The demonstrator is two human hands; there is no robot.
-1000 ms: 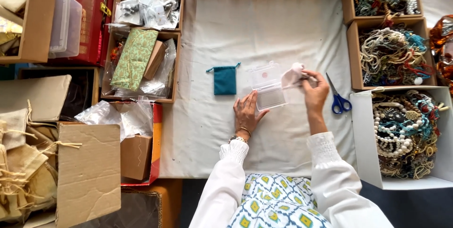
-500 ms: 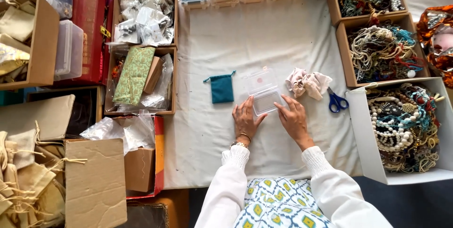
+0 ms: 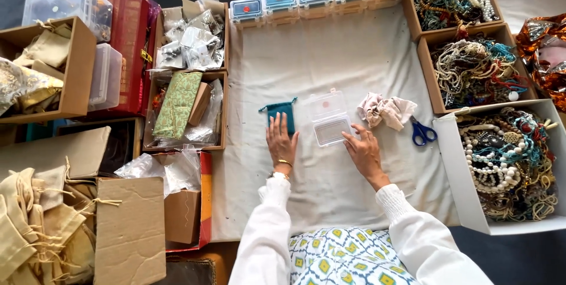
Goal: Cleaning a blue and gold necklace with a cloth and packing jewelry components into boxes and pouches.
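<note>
Both grips lie flat and spread: my left hand (image 3: 280, 142) now covers the teal pouch (image 3: 282, 114), my right hand (image 3: 364, 150) touches the clear box (image 3: 329, 121) mid-worktop, cloth (image 3: 387, 110) dropped aside.

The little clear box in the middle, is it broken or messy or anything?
Not broken. The clear plastic box simply lies open, lid flipped back, on the white cloth. The right hand touches its corner; the left hand rests on a teal pouch. Only a crumpled pale cloth beside blue-handled scissors looks untidy.
</note>
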